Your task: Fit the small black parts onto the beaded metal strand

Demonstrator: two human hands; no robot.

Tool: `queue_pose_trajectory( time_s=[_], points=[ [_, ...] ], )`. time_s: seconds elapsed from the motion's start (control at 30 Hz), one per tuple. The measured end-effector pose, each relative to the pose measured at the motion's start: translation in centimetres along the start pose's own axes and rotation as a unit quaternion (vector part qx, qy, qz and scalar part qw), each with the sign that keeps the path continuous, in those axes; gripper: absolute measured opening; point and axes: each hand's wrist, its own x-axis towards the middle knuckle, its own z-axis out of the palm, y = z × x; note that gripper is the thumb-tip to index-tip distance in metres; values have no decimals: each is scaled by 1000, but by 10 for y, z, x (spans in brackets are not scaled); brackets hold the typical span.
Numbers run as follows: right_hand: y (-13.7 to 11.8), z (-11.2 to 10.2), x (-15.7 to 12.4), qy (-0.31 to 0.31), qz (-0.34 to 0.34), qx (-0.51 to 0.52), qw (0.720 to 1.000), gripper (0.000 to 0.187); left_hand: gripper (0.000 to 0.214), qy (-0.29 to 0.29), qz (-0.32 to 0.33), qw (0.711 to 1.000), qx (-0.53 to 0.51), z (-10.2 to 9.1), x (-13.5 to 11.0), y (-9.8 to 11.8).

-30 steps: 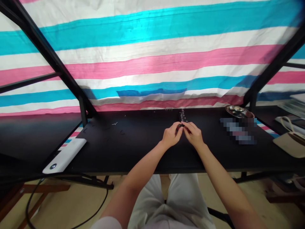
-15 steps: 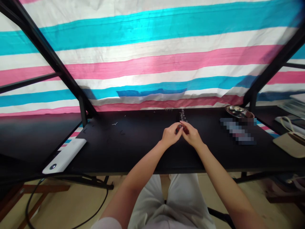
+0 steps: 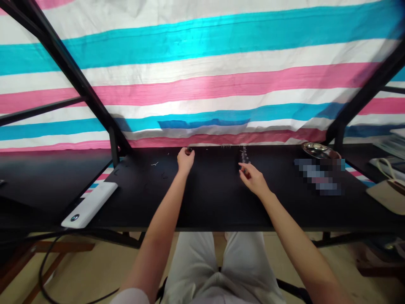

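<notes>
I sit at a black table (image 3: 209,198). My left hand (image 3: 185,160) is stretched to the far edge of the table, fingers closed round a small dark object (image 3: 189,150) that I cannot make out. My right hand (image 3: 252,179) rests mid-table with fingers pinched together, just below a short string of small clear beads (image 3: 244,155) lying on the table. Whether the pinch holds the string's end is too small to see. A row of tiny pieces (image 3: 225,146) lies near the back edge between the two hands.
A metal bowl (image 3: 317,149) stands at the right, with a blurred patch in front of it. A white power bank (image 3: 89,204) with a cable lies at the left edge. Black frame posts (image 3: 113,147) rise at both sides. A striped cloth hangs behind.
My hands were together at mid-table, pinching something small. The left hand has since moved away to the far left back edge, while the right has stayed near the beads.
</notes>
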Motion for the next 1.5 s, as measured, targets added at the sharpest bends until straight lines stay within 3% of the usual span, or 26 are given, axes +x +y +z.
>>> queue_pose_trajectory(
  time_s=[0.13, 0.27, 0.43, 0.67, 0.93, 1.03, 1.13, 1.23, 1.33, 1.5],
  points=[
    [1, 2, -1, -15, -13, -10, 1000, 27, 11, -93, -17, 972, 218, -29, 22, -36],
    [1, 3, -1, -20, -7, -17, 1000, 27, 10, -132, -41, 942, 305, -38, 33, -51],
    [3, 3, -2, -23, -4, -15, 1000, 25, 10, -147, -32, 936, 318, -34, 41, -53],
    [3, 2, -1, -1, -1, -11, 1000, 24, 11, -153, -86, 953, 247, -30, 42, -54],
    [1, 0, 0, 22, 9, 1, 1000, 21, 13, -175, -115, 938, 277, -28, 43, -45],
    [3, -4, -1, 76, 46, 3, 996, 20, 29, -199, -117, 930, 286, -34, 41, -37],
    [11, -9, -2, 172, 121, -16, 977, 19, 41, -264, -101, 893, 350, -48, 37, -22],
    [26, -13, -2, 213, 215, -61, 951, 17, 40, -314, -45, 839, 441, -62, 26, 2],
    [39, -11, -1, 142, 273, -112, 945, 22, 46, -324, 127, 834, 428, -63, 2, 29],
    [48, -2, -5, 30, 269, -150, 951, 34, 57, -344, 317, 835, 290, -25, -50, 61]
  ],
)
